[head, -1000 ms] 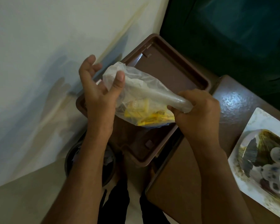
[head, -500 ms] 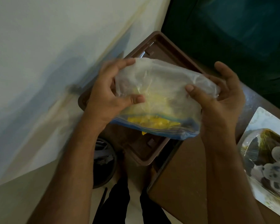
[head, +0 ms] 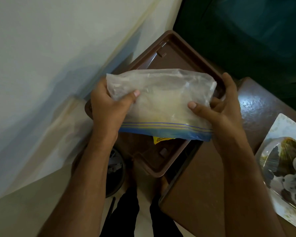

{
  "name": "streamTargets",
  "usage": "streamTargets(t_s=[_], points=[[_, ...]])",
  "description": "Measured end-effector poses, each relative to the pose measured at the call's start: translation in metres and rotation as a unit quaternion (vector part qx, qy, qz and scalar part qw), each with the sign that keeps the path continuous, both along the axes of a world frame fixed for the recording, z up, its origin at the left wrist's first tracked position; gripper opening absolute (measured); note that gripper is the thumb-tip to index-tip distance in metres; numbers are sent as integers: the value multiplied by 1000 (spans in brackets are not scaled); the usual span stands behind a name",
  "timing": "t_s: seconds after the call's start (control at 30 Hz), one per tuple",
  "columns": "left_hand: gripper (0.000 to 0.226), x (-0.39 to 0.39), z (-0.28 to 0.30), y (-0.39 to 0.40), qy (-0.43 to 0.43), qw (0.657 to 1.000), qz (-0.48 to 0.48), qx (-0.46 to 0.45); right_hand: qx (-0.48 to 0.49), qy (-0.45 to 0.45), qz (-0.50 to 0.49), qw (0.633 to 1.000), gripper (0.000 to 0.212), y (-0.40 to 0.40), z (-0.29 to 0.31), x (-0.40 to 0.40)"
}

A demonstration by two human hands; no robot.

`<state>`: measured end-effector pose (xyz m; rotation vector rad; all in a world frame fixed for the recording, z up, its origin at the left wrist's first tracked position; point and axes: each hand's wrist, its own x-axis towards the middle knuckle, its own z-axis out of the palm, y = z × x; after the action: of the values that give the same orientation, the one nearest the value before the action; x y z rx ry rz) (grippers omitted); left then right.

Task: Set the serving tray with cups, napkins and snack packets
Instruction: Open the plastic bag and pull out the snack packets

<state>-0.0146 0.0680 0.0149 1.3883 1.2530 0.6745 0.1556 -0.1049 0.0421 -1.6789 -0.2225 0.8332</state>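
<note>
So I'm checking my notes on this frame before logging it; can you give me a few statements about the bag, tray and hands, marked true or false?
1. Both hands hold the plastic bag. True.
2. The bag's blue zip edge points away from the person. False: it faces the person, lowest in view.
3. The bag is over the brown tray. True.
4. The left hand is empty. False: it grips the bag's left end.
5. A yellow packet shows at the zip edge. True.

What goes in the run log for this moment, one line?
stage: emptying snack bag | left hand: gripping zip bag | right hand: gripping bag | yellow packet: poking out of opening | brown tray: below bag | cups: not on tray
</note>
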Motion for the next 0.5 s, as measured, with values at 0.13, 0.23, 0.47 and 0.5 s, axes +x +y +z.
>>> streamTargets(t_s=[0.13,0.23,0.47,0.5], points=[[70,-1,-2,5,-33,998,36,32,58,3,-65,996,101,2,-6,-4],[44,-2,2,13,-31,992,53,108,91,-18,-108,990,72,10,-16,-4],[45,-3,2,30,64,987,-139,58,-33,-151,-4,988,34,20,-12,-1],[64,-6,5,33,86,979,-175,52,-81,-159,56,982,54,20,-8,2]])
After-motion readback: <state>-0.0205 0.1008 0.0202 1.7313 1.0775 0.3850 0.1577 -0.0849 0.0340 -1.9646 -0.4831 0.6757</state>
